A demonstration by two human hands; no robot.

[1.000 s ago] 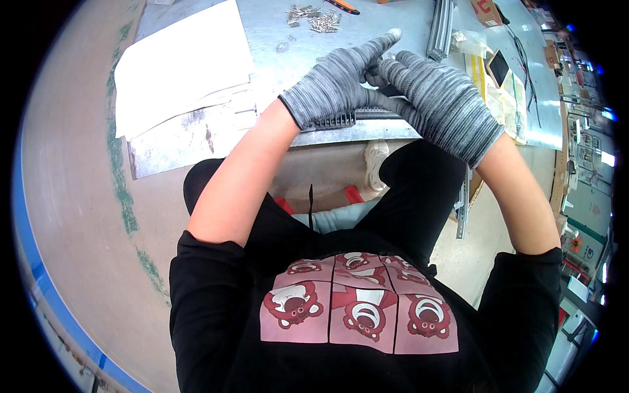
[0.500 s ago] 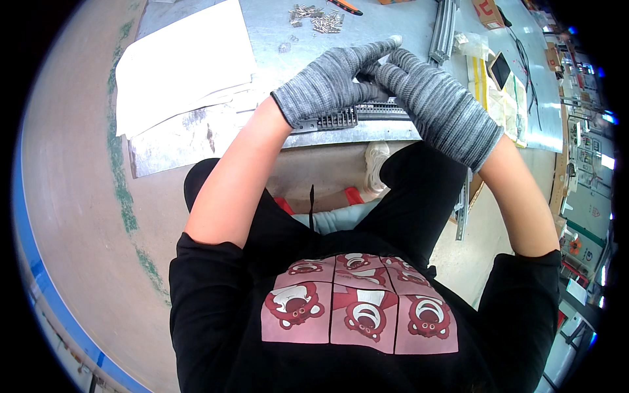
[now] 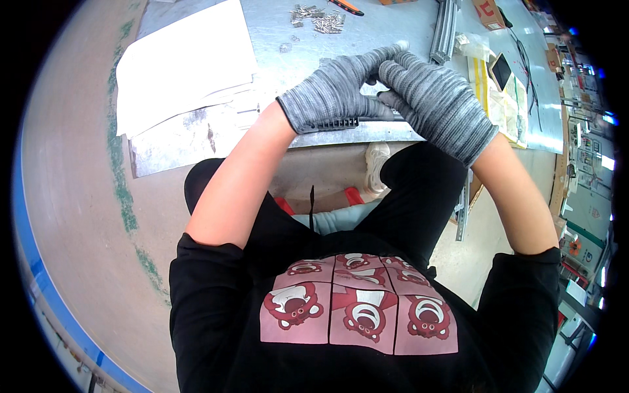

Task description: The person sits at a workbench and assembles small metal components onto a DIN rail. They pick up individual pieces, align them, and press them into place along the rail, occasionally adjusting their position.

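Both hands wear grey knitted gloves and meet above the near edge of the metal table. My left hand (image 3: 333, 92) reaches in from the left, its fingers bent in and its fingertips against the other hand. My right hand (image 3: 438, 105) is curled, fingers pressed together and pointing to the left. Whatever sits between the fingertips is hidden by the gloves. Under the hands a black terminal block strip (image 3: 341, 123) lies along the table's front edge, mostly covered by the left glove and thumb.
White paper sheets (image 3: 187, 62) cover the table's left. Small metal parts (image 3: 327, 23) lie in a heap at the back, beside an orange-and-black tool (image 3: 347, 6). Grey slotted rails (image 3: 445, 33) stand right of them. Farther right are a phone (image 3: 501, 71) and a cardboard box (image 3: 488, 13).
Both hands have shifted slightly; the left one now sits a bit lower and to the right, covering more of the strip. The right fingers have moved in closer over the rail.
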